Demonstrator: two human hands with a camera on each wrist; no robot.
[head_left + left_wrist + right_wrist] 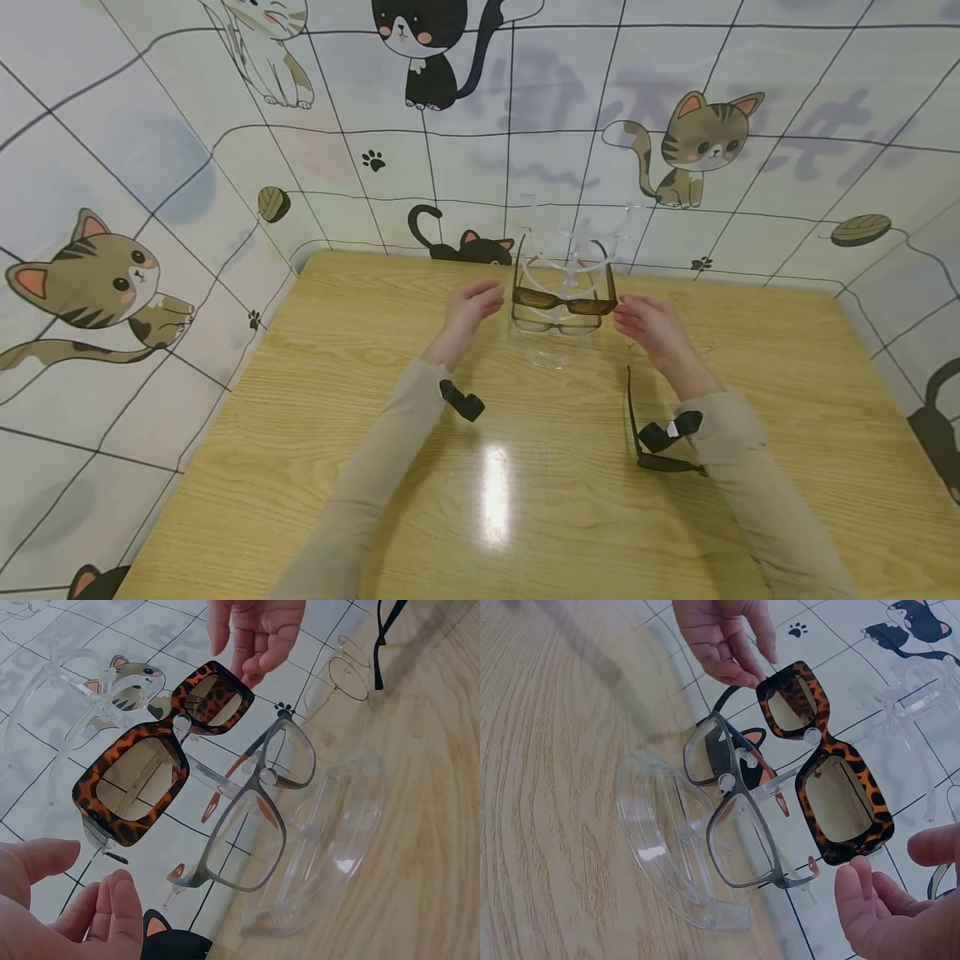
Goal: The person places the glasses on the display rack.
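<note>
Tortoiseshell sunglasses [565, 302] sit on the upper part of a clear display stand [641, 817]. Below them on the same stand are grey-framed eyeglasses [217, 832]. My left hand [474, 315] is just left of the sunglasses, with thumb and fingers apart; in the left wrist view a small gap separates it from the frame's end. At the other end is my right hand [654, 329]. Its fingertips [859, 870] are at the lower rim corner and appear to touch it, while the thumb stays away. Neither hand grips anything.
Dark sunglasses [667, 463] lie on the wooden table [555, 517] beside the right forearm, partly covered by the wrist camera. Thin gold-rimmed glasses [349, 679] rest behind them, right of the stand. A cat-patterned wall covering [465, 167] stands behind the table.
</note>
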